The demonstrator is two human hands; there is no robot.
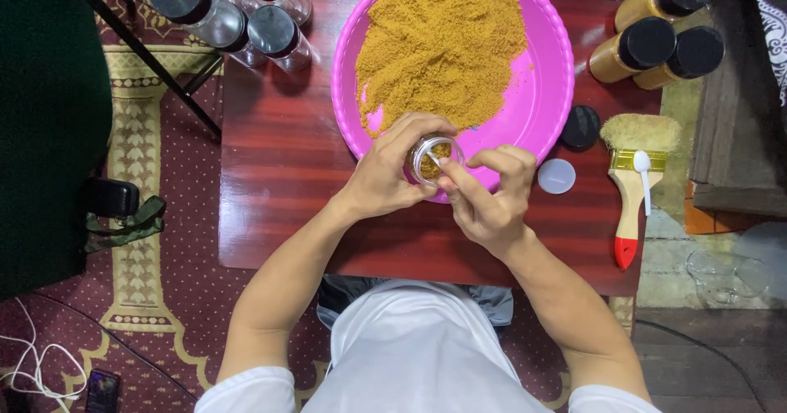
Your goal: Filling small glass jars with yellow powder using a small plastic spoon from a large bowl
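Left hand (385, 175) wraps the jar (434, 159); right hand (488, 192) pinches a spoon (434, 161) inside

L hand (385, 175) curled, R hand (490, 193) pinching.

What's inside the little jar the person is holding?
The small jar holds some orange-brown powder, like the heap on the pink tray. The left hand wraps its side and the right hand covers its edge, so how full it is stays hidden.
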